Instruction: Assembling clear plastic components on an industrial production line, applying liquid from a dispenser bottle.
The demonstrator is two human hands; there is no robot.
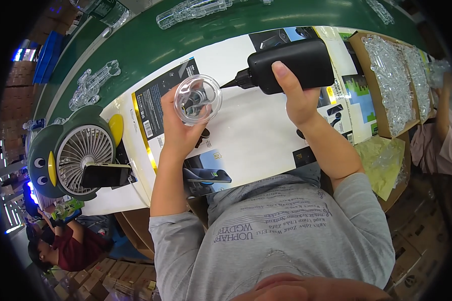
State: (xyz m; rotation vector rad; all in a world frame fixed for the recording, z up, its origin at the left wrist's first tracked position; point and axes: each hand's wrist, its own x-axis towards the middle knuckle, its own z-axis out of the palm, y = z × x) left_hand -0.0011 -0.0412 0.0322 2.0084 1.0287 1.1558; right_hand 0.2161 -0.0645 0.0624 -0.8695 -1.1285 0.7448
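Observation:
My left hand (178,123) is closed round a clear plastic piece with a round, cup-like rim (217,103), its open end facing up. Fingers show through the clear wall. A black squeeze bottle (299,62) lies tilted on its side in my right hand (301,100), with the thumb on its front. The bottle's thin pointed nozzle (229,84) reaches left to the rim of the clear piece; whether the tip touches it I cannot tell. Both hands are above the printed cardboard sheets (256,145) covering the table.
A box of clear plastic parts (386,75) stands at the right, beside yellow paper (381,160). At the left are a green fan (83,150), a phone (105,175) and a clear assembled piece (94,84). Another clear piece (193,11) lies at the back. People sit on both sides.

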